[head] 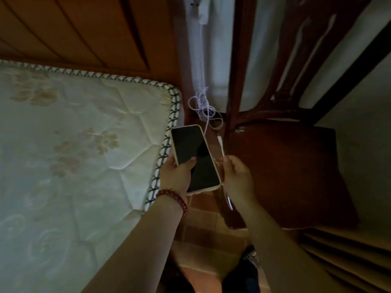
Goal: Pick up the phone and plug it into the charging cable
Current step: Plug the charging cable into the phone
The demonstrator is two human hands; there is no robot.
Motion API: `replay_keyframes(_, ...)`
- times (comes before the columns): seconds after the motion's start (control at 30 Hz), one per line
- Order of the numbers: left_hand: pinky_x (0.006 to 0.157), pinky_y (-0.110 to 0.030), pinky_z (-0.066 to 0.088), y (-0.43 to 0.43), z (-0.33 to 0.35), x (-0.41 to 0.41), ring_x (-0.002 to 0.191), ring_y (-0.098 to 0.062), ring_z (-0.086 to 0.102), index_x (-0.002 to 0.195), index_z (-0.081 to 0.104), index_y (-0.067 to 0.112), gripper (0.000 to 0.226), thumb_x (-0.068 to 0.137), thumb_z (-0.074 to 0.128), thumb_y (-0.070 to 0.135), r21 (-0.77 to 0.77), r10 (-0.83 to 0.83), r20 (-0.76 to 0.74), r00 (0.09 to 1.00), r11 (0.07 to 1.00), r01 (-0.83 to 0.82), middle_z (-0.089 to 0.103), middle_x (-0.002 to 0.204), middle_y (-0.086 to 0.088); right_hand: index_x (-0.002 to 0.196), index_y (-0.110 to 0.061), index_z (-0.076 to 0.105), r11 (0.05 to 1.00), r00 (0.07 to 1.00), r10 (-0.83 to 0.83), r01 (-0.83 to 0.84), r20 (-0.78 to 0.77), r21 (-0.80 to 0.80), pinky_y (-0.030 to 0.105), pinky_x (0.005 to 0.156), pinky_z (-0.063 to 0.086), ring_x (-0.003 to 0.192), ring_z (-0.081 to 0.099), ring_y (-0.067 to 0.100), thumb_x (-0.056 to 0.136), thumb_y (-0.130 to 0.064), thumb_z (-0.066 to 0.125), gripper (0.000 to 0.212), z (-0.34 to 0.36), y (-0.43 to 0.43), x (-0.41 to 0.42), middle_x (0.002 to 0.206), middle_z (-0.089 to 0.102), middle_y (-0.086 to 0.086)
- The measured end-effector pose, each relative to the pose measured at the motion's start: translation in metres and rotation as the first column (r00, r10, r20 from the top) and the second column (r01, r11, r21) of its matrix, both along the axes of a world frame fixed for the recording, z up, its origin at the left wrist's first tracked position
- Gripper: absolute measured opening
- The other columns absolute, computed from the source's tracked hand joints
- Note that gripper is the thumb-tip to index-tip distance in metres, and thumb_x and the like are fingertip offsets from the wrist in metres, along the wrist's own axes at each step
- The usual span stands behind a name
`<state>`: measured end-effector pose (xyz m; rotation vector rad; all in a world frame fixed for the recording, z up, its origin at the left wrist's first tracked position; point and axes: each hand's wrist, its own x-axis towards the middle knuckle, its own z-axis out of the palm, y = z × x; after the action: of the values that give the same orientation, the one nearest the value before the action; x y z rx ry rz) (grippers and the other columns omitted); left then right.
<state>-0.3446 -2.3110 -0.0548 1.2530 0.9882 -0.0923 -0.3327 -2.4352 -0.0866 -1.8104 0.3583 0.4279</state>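
Two bare forearms reach forward from the near edge, one hand holding a phone, the other a charging cable.

Left hand, with a red bead bracelet on its wrist, grasps the phone from below, thumb across the dark screen; the phone sits in a pale case, tilted, in mid-air. Just right of it, the right hand pinches the white cable, its plug end pointing up and away, not touching the phone. Farther off, the cable's slack hangs tangled. A quilted mattress lies left, a dark wooden chair right.
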Motion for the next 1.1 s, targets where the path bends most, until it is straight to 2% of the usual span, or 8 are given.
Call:
replay_keyframes(0.1, 0.073, -0.045, 0.058, -0.044, -0.002, 0.022, 0.082, -0.027, 0.07, 0.084, 0.066, 0.026, 0.013, 0.08, 0.066, 0.014, 0.006, -0.016, -0.008, 1.0, 1.0, 0.016, 0.072, 0.088, -0.004, 0.107, -0.033, 0.059, 0.997, 1.0, -0.004, 0.003, 0.007, 0.081, 0.031, 0.074, 0.055, 0.095, 0.064, 0.012, 0.098, -0.024, 0.042, 0.022, -0.004, -0.046, 0.015, 0.106, 0.064, -0.009)
replay_keyframes(0.2, 0.075, -0.045, 0.057, -0.082, -0.004, 0.042, 0.084, -0.027, 0.068, 0.094, 0.065, 0.022, 0.016, 0.08, 0.067, 0.015, -0.011, -0.001, -0.022, 1.0, 1.0, 0.001, 0.07, 0.096, -0.007, 0.102, -0.035, 0.059, 0.987, 0.998, -0.05, 0.056, -0.046, 0.153, 0.028, 0.067, 0.058, 0.086, 0.066, 0.009, 0.098, -0.019, 0.041, 0.024, -0.006, -0.082, 0.027, 0.1, 0.066, -0.007)
replay_keyframes(0.3, 0.076, -0.044, 0.057, -0.112, -0.007, 0.059, 0.086, -0.026, 0.069, 0.097, 0.065, 0.022, 0.019, 0.08, 0.067, 0.013, -0.044, 0.004, 0.018, 1.0, 0.999, -0.003, 0.07, 0.098, -0.006, 0.096, -0.042, 0.058, 0.986, 0.989, -0.135, 0.139, -0.053, 0.089, 0.024, 0.057, 0.047, 0.071, 0.059, 0.008, 0.097, -0.028, 0.038, 0.025, -0.012, -0.112, 0.035, 0.086, 0.064, -0.01)
replay_keyframes(0.43, 0.083, -0.048, 0.055, -0.142, -0.011, 0.077, 0.093, -0.029, 0.068, 0.113, 0.064, 0.015, 0.032, 0.081, 0.066, 0.01, -0.12, 0.043, 0.054, 0.998, 0.992, -0.036, 0.069, 0.106, -0.009, 0.122, -0.034, 0.057, 0.956, 0.957, -0.276, 0.283, -0.085, 0.083, 0.02, 0.063, 0.039, 0.082, 0.054, 0.0, 0.093, -0.054, 0.036, 0.041, -0.021, -0.139, 0.038, 0.093, 0.056, -0.018)
replay_keyframes(0.53, 0.083, -0.049, 0.054, -0.157, -0.014, 0.088, 0.093, -0.029, 0.067, 0.11, 0.063, 0.014, 0.029, 0.082, 0.065, 0.008, -0.133, 0.043, 0.026, 0.999, 0.99, -0.039, 0.069, 0.107, -0.01, 0.088, -0.042, 0.068, 0.953, 0.959, -0.282, 0.282, -0.015, 0.114, 0.012, 0.049, 0.04, 0.053, 0.052, -0.002, 0.09, -0.049, 0.049, 0.02, -0.022, -0.151, 0.037, 0.058, 0.06, -0.014)
replay_keyframes(0.7, 0.068, -0.039, 0.058, -0.17, -0.022, 0.101, 0.096, -0.028, 0.067, 0.115, 0.062, 0.012, 0.032, 0.083, 0.063, 0.009, -0.129, 0.05, -0.022, 0.998, 0.99, -0.053, 0.067, 0.11, -0.01, 0.08, -0.034, 0.066, 0.939, 0.946, -0.324, 0.322, 0.0, 0.124, 0.006, 0.051, 0.042, 0.057, 0.057, -0.011, 0.088, -0.034, 0.06, 0.01, -0.029, -0.17, 0.035, 0.066, 0.065, -0.013)
replay_keyframes(0.87, 0.055, -0.032, 0.053, -0.181, -0.03, 0.108, 0.098, -0.026, 0.065, 0.117, 0.06, 0.013, 0.035, 0.083, 0.064, 0.009, -0.13, 0.1, -0.072, 0.992, 0.986, -0.109, 0.065, 0.115, -0.009, 0.063, -0.029, 0.061, 0.931, 0.951, -0.29, 0.306, -0.104, 0.202, 0.036, 0.065, 0.044, 0.053, 0.045, 0.007, 0.086, -0.023, 0.059, 0.024, -0.035, -0.171, 0.024, 0.044, 0.05, -0.018)
replay_keyframes(1.1, 0.062, -0.036, 0.055, -0.191, -0.037, 0.106, 0.099, -0.026, 0.065, 0.12, 0.058, 0.014, 0.038, 0.083, 0.063, 0.008, -0.161, 0.115, -0.05, 0.992, 0.979, -0.121, 0.065, 0.115, -0.009, 0.048, -0.032, 0.058, 0.908, 0.951, -0.284, 0.307, -0.118, 0.287, 0.037, 0.063, 0.039, 0.046, 0.041, 0.005, 0.084, -0.016, 0.06, 0.039, -0.041, -0.169, 0.022, 0.039, 0.047, -0.017)
